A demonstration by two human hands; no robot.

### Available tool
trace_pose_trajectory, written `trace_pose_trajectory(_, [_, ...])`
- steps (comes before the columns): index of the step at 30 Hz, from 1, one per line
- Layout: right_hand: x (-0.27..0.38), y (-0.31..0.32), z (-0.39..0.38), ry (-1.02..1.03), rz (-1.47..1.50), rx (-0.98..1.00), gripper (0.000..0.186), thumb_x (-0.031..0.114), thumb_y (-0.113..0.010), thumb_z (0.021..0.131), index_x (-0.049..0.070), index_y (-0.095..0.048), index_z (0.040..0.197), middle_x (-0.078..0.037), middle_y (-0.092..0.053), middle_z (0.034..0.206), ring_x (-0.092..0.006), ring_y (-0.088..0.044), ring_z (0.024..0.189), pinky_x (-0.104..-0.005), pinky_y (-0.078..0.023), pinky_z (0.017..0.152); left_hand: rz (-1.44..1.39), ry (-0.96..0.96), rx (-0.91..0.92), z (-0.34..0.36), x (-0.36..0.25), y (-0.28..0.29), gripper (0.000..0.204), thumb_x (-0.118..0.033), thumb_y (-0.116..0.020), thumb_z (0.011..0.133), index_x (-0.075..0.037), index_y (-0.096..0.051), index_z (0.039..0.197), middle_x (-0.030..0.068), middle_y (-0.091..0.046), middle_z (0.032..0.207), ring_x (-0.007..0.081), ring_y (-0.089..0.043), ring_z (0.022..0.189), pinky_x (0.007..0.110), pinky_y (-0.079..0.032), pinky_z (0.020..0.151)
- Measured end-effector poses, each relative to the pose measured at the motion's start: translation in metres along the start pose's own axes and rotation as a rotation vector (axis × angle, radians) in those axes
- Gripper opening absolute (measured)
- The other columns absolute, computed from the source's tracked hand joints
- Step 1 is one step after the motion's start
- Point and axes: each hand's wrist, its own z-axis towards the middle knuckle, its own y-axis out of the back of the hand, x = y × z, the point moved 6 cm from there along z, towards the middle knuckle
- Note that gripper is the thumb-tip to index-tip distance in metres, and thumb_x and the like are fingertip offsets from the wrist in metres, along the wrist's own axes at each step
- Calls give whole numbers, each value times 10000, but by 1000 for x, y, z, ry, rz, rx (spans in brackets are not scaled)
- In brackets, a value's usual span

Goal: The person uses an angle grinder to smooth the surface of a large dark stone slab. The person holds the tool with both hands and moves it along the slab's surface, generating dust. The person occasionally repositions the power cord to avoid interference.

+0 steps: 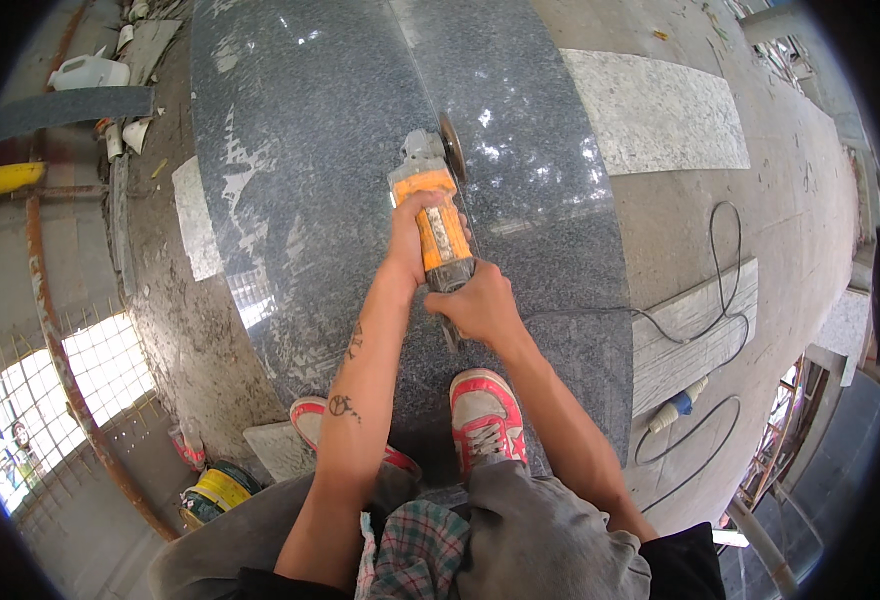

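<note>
Trousers (pixel 550 540) nearest, left hand (pixel 407 240) and right hand (pixel 484 303) clasp a grinder (pixel 423 183) perhaps touching stone (pixel 320 130).

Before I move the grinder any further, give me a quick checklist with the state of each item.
1. Grip on the grinder: ok, left hand around the body, right hand at the rear.
2. Gloves: not ok, both hands are bare.
3. Cord away from the disc: ok, it leads off to the right, behind the disc.
4. Feet away from the disc: ok, the left shoe and right shoe are both well back from it.
5. Disc stopped or spinning: cannot tell from one still picture.
6. Disc touching the dark slab: cannot tell from this angle.
</note>
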Motion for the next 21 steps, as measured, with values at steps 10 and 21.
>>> trace_pose_trajectory(10, [-7,1,-19,11,-6,-12,534,308,-779,563,-62,-631,918,-214,-683,851,-334,-683,834,-389,-533,767,15,32,-30,-15,13,-1,407,-273,-587,780,4,-506,1066,143,-592,749,247,-628,627,375,-548,551])
trace_pose_trajectory(21, [2,4,-7,-20,21,13,519,305,-776,565,-52,-632,914,-191,-685,795,-321,-690,775,-378,-541,725,-5,32,-53,-6,2,0,420,-269,-578,792,23,-488,1082,146,-595,757,250,-630,619,380,-551,543])
